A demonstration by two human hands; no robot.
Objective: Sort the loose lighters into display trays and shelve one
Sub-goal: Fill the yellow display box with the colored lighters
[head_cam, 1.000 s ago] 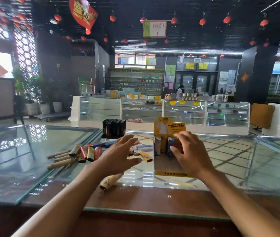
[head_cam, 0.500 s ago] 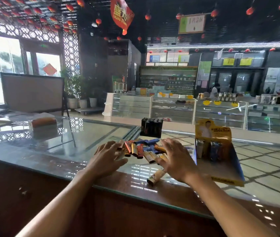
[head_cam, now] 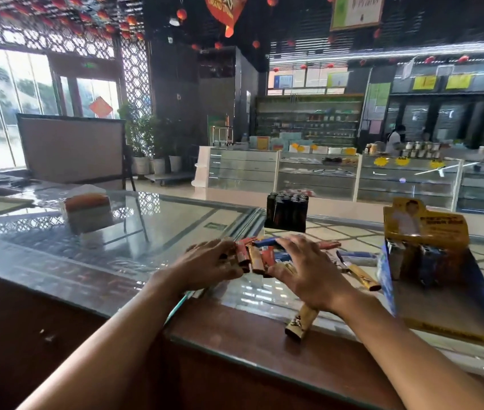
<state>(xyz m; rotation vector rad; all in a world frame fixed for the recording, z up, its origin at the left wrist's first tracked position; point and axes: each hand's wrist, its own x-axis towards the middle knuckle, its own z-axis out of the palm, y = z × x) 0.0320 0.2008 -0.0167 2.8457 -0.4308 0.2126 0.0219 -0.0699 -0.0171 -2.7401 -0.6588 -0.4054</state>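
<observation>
Loose lighters (head_cam: 257, 255) lying heaped on glass table (head_cam: 134, 232), under both grips. Light, hard, slick; probably skidding on glass, so pinching across the narrow body looks best. Right grip (head_cam: 308, 270) spreading flat, fingers apart; left grip (head_cam: 208, 266) bent, closure unclear. Yellow display tray (head_cam: 442, 294) standing right; stray lighter (head_cam: 301, 321) lying near the edge.

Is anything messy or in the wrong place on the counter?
Yes. The loose lighters lie jumbled at all angles between the left hand and right hand. One tan lighter lies apart near the counter edge, under the right wrist. The yellow display tray is mostly unfilled.
</observation>
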